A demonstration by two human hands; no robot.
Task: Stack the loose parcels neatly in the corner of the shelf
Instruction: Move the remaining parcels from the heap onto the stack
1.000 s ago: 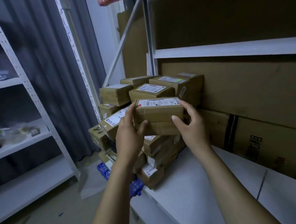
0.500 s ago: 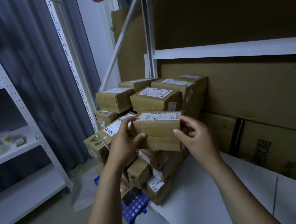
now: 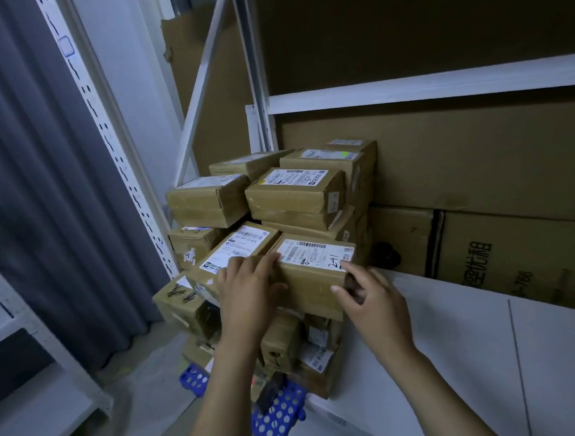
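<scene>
The left hand (image 3: 247,292) curls over the near left corner of a brown parcel (image 3: 318,283), with its fingers on the top edge and its thumb against the front face. The right hand (image 3: 377,303) grips the parcel's right end, forefinger on the top corner by the label and thumb on the front.

The parcel lies level at the front of the pile (image 3: 278,201), in the left corner of the shelf (image 3: 475,347). Its left edge touches a tilted neighbour (image 3: 237,252), and taller rows rise just behind it. It is taped cardboard with a white barcode label across the top — "241" is handwritten at the label's right end.

To the right of the right hand the white board of the shelf shows as far as the flat cartons (image 3: 480,170) along the back. On the left the pile ends near the white upright post (image 3: 122,161) — below its near side is a blue perforated crate (image 3: 279,416), and further left hangs a grey curtain (image 3: 20,168).
</scene>
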